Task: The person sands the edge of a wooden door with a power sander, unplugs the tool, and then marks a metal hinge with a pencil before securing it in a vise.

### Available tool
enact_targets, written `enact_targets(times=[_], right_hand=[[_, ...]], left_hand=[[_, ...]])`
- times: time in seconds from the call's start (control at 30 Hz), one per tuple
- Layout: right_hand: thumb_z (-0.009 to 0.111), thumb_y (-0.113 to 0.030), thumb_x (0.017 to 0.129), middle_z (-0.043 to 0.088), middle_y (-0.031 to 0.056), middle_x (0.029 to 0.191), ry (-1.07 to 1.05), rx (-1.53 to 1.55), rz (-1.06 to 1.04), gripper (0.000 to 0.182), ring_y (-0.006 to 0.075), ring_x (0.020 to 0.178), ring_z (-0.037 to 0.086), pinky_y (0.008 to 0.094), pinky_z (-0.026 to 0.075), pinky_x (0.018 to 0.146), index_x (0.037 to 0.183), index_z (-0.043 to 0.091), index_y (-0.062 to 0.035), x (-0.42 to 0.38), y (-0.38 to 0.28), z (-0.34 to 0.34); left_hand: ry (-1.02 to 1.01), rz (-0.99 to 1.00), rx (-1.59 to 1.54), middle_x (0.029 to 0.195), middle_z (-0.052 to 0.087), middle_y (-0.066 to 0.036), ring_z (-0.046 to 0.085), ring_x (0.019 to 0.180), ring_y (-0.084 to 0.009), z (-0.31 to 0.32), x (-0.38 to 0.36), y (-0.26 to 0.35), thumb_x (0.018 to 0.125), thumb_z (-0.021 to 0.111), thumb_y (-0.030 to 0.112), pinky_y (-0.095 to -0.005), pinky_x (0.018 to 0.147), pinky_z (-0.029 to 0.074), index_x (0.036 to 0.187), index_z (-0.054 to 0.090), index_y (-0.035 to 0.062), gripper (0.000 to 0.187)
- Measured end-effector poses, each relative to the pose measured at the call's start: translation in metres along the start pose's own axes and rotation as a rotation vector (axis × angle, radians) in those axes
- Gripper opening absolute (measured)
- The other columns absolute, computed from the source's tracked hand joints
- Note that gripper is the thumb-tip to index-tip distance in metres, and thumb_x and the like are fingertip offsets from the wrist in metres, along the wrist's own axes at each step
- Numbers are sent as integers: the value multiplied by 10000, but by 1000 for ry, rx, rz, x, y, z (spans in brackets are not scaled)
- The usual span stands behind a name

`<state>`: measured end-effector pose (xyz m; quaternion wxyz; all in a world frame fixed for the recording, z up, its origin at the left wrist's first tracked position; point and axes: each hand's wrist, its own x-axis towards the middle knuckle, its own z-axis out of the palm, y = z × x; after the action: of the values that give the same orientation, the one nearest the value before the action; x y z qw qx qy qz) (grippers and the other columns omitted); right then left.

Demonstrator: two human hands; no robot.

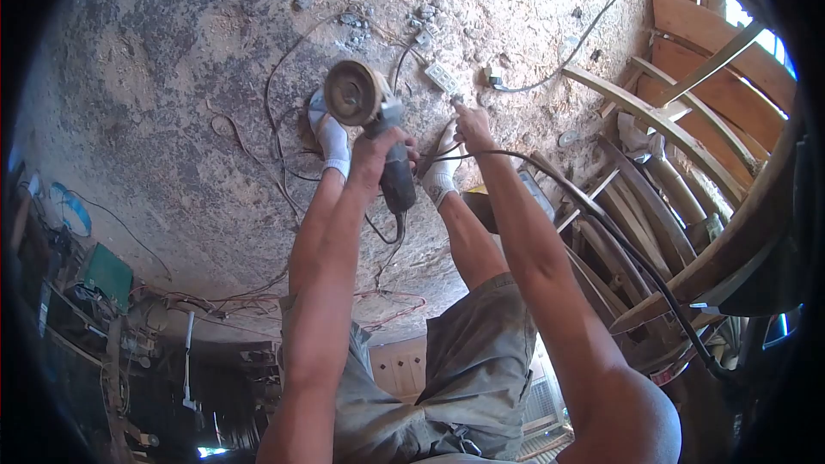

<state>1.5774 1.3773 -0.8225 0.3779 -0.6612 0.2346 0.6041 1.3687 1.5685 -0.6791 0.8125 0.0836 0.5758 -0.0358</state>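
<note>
Grinder [392, 112] is hanging in the left hand [375, 157], to the left of the power strip [443, 77] and nearer to the person. The left fingers are wrapping tightly around its dark body, just behind the metal head, probably because this place is giving balance and leaving the disc [351, 96] free. On the near side of the strip, the right hand [473, 129] is pinching a small grey piece [456, 100] between the fingers, perhaps a plug; it is too small for me to tell. I think only the fingertips are holding it, so the palm is not covering the sockets. Just to the right of the strip, a black plug [492, 74] is lying on the ground [215, 112]. Farther right, curved wooden pieces [606, 94] are leaning, perhaps for saving floor space.
</note>
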Motion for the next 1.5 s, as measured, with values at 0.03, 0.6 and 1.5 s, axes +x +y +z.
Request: enact_targets(times=[0.03, 0.6, 1.5], right_hand=[[680, -338, 994, 635, 128, 671, 279, -448, -84, 400, 226, 520, 608, 401, 504, 495, 813, 680, 19, -4, -8, 12], [555, -380, 1008, 695, 378, 908, 241, -1064, -314, 513, 522, 927, 704, 581, 543, 859, 947, 722, 101, 39, -28, 12], [823, -272, 857, 766, 98, 810, -529, -1390, 256, 271, 192, 655, 730, 311, 580, 563, 912, 782, -10, -204, -42, 74]], left_hand=[[1, -42, -16, 842, 685, -98, 711, 708, -216, -5, 0, 9, 848, 757, 328, -366, 651, 626, 1022, 642, 29, 364], [28, 46, -177, 851, 660, -97, 692, 660, -211, -24, -15, 68, 885, 747, 305, -376, 569, 602, 1050, 609, 54, 330], [-317, 315, -969, 983, 538, -33, 581, 869, -199, -71, -440, -68, 993, 653, 430, -434, 795, 513, 1308, 542, 94, 474]])
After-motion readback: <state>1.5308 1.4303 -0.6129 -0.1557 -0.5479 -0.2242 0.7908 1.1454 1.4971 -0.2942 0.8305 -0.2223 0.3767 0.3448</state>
